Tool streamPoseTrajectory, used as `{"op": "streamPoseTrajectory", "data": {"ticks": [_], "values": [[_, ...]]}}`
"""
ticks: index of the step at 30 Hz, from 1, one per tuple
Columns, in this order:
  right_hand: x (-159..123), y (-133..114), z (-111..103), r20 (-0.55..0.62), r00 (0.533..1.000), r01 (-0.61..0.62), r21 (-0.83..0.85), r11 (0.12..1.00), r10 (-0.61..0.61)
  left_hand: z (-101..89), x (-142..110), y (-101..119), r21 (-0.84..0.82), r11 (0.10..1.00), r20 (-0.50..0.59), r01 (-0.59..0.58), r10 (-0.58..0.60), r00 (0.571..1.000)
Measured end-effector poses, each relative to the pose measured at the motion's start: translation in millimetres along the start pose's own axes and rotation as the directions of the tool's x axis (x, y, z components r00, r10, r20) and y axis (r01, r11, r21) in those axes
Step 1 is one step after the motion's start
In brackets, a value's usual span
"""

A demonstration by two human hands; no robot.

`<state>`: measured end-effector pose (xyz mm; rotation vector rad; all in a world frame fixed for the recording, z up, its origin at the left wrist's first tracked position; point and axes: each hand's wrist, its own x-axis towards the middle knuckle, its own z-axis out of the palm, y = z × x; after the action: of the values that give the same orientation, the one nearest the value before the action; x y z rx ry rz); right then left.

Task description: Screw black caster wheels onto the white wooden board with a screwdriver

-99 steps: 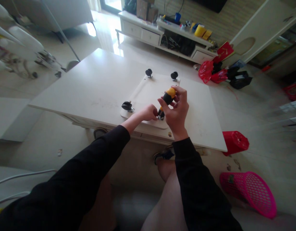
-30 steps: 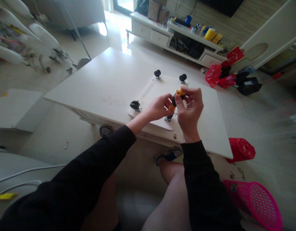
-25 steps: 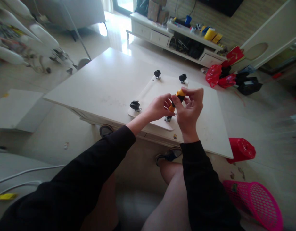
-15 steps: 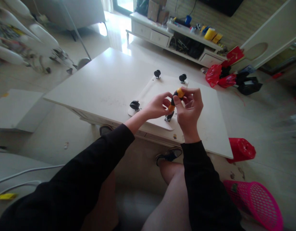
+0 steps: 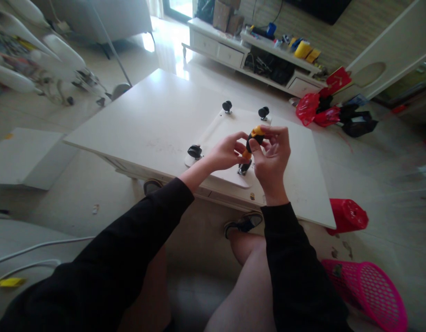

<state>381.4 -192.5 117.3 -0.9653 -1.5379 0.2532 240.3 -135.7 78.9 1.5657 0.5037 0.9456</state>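
Observation:
A screwdriver [image 5: 256,136] with a yellow and black handle stands tilted above the near right caster [image 5: 244,168]. My right hand [image 5: 273,154] is closed around the upper handle, thumb against its side. Lower down, the fingers of my left hand [image 5: 227,152] pinch the yellow part of the same tool. The tip is hidden behind fingers and caster. Beneath lies a white board [image 5: 213,130] with black casters at its corners: one at the near left [image 5: 194,151], two along the far edge [image 5: 227,107] [image 5: 263,113].
The board rests on a white table [image 5: 144,110], with a small brown-yellow piece [image 5: 252,196] near its front edge. On the floor at right are a red bag-wrapped roll [image 5: 349,216] and a pink mesh basket [image 5: 379,290]. A white TV cabinet [image 5: 213,46] stands beyond.
The screwdriver handle has turned slightly in my right hand, whose fingers have shifted a little with it. My left hand stays in place, and the board and casters keep their positions.

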Motion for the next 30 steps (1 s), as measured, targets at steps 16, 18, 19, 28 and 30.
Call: {"op": "streamPoseTrajectory", "data": {"ticks": [16, 18, 19, 28, 30], "values": [[0.1, -1.9, -0.2, 0.028, 1.000, 0.007, 0.001, 1.000, -0.007, -3.8, 0.6, -0.5, 0.042, 0.999, 0.003, -0.027, 0.027, 1.000], [1.5, -2.2, -0.1, 0.001, 1.000, 0.002, -0.053, 0.999, -0.002, -4.8, -1.2, 3.0, 0.025, 0.999, 0.018, -0.023, 0.023, 1.000], [2.0, -2.1, 0.0, -0.015, 1.000, 0.000, -0.079, 0.997, -0.001, -5.1, -2.0, 4.6, 0.023, 0.999, 0.021, -0.026, 0.025, 0.999], [-2.7, -2.2, 1.1, 0.013, 1.000, -0.017, -0.005, 1.000, 0.017, -3.8, 0.2, 2.3, 0.113, 0.993, -0.041, -0.042, 0.047, 0.998], [-2.5, -2.7, 1.0, 0.052, 0.999, -0.017, 0.033, 0.999, 0.015, -4.5, 0.0, 3.3, 0.097, 0.995, -0.034, -0.027, 0.030, 0.999]]}}
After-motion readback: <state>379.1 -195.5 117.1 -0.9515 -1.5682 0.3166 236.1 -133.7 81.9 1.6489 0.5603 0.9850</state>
